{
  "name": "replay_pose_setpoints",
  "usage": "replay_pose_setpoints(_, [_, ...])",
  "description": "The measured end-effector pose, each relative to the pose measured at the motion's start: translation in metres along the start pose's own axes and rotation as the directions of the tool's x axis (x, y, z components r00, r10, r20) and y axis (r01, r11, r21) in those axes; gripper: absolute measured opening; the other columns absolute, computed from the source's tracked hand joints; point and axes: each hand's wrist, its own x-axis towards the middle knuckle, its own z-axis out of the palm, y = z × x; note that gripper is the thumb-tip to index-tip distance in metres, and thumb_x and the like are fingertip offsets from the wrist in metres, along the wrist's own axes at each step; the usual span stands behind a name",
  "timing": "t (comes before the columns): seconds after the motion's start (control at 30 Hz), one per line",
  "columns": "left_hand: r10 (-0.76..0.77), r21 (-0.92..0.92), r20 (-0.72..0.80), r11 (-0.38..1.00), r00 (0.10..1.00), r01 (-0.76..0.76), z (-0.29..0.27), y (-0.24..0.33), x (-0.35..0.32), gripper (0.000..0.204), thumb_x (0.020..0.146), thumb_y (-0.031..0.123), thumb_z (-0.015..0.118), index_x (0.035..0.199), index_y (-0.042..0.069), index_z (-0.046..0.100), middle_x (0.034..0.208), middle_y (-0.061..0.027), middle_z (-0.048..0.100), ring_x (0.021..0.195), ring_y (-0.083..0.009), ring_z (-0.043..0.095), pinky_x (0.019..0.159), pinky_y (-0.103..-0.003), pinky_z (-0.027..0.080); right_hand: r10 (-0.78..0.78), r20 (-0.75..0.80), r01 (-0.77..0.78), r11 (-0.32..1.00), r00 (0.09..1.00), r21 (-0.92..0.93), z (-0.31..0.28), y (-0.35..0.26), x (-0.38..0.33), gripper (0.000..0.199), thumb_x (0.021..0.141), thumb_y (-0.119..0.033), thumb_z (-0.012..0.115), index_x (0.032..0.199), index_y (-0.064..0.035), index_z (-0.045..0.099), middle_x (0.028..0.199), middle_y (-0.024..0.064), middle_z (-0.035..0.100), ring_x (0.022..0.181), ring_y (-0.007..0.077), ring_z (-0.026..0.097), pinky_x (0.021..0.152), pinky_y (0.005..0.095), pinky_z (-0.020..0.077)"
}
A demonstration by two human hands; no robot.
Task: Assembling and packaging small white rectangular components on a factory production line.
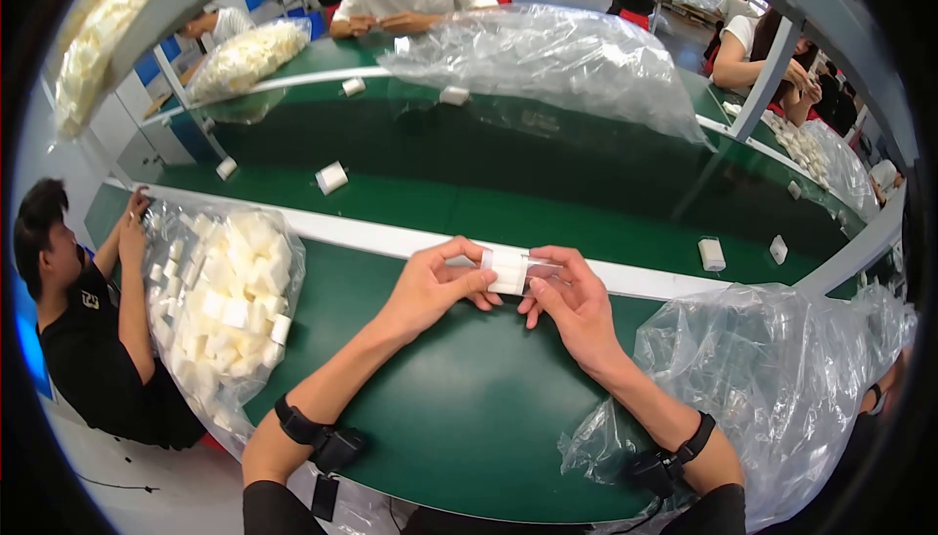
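Note:
My left hand [435,286] and my right hand [572,300] meet over the green table [459,408], near its white far edge. Together they hold a small white block in a clear plastic sleeve [510,269]. The left fingers pinch the block's left end. My right thumb and fingers grip the sleeve's right end. Both wrists wear black bands.
A clear bag full of white blocks [220,305] lies at my left, a crumpled clear bag [782,379] at my right. Beyond runs a green conveyor [547,213] carrying loose white blocks [331,177]. Another person [83,330] sits at left; others work across the belt.

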Motion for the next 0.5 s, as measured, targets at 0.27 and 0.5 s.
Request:
replay_pose_setpoints(0.27, [-0.051, 0.07, -0.052, 0.996, 0.997, 0.054, 0.0, 0.006, -0.007, 0.017, 0.094, 0.008, 0.072, 0.106, -0.003, 0.065, 0.092, -0.0083, 0.071, 0.073, -0.0126, 0.068, 0.061, -0.024, 0.05, 0.016, 0.018, -0.015, 1.0, 1.0, -0.023, 0.004, 0.003, -0.004, 0.04, 0.1, -0.001, 0.06, 0.137, 0.0047, 0.048, 0.115, 0.0169, 0.063, 0.085, 0.0174, 0.067, 0.068, 0.0274, 0.0572])
replay_pose_setpoints(0.5, [-0.041, 0.075, -0.127, 0.996, 0.991, 0.051, 0.005, 0.0, -0.011, 0.022, 0.089, 0.015, 0.077, 0.092, 0.001, 0.059, 0.075, -0.0034, 0.067, 0.061, -0.0072, 0.062, 0.054, -0.022, 0.047, 0.018, 0.062, -0.009, 0.992, 0.998, -0.13, 0.008, 0.003, -0.007, 0.044, 0.098, 0.003, 0.061, 0.14, 0.0043, 0.048, 0.116, 0.019, 0.064, 0.091, 0.0192, 0.069, 0.074, 0.028, 0.058])
